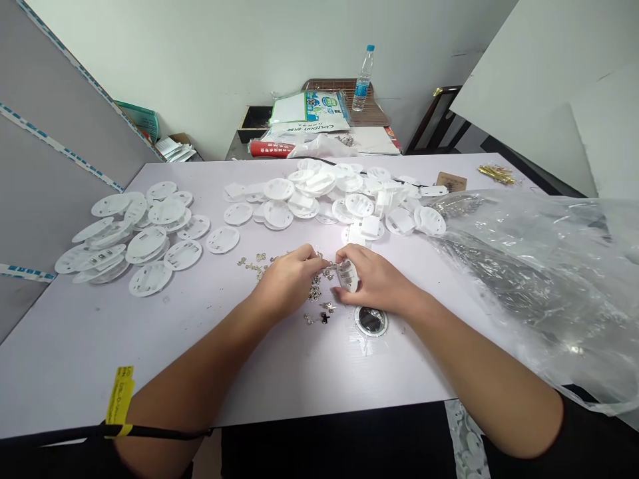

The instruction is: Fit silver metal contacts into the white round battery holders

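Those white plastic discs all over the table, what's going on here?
A person is working at a pale table with bare hands. Their right hand holds a small white plastic part, and their left hand reaches to it, its fingertips close to scattered small metal clips. Round white plastic discs lie in a pile to the left, a second pile lies ahead, and a clear plastic bag spreads on the right.

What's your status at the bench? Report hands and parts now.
Right hand gripping white plastic holder. Left hand at its edge, small metal clips below. Plastic bag to right.
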The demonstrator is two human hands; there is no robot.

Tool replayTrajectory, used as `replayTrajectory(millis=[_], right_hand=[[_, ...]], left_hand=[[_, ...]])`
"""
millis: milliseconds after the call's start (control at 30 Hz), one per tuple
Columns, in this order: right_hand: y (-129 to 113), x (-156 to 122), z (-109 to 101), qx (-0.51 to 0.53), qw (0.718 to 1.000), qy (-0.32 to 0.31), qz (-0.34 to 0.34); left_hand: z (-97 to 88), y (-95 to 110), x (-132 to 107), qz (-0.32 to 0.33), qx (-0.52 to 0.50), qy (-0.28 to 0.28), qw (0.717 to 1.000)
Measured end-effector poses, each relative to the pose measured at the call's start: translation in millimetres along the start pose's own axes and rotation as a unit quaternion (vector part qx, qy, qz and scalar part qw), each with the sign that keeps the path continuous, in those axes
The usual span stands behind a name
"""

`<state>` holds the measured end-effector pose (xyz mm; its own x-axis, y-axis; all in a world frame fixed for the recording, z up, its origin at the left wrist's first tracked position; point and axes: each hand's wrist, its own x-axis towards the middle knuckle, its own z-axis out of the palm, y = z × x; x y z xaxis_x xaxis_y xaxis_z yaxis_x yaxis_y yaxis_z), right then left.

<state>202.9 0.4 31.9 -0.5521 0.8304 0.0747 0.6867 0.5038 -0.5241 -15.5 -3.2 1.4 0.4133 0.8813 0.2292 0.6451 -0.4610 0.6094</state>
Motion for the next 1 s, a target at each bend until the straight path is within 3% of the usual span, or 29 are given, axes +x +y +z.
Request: replayTrajectory(millis=[233,1000], right_hand=[[-1.7,1.3,1.6,0.012,1.000,0.006,0.002],[-1.4,2.1,6.7,0.025,0.999,0.023,0.001]], left_hand=[[11.2,-0.6,-0.4,0.046,0.104,0.004,0.993],[15.7,-3.0,1.6,0.033,0.072,-0.008,0.997]])
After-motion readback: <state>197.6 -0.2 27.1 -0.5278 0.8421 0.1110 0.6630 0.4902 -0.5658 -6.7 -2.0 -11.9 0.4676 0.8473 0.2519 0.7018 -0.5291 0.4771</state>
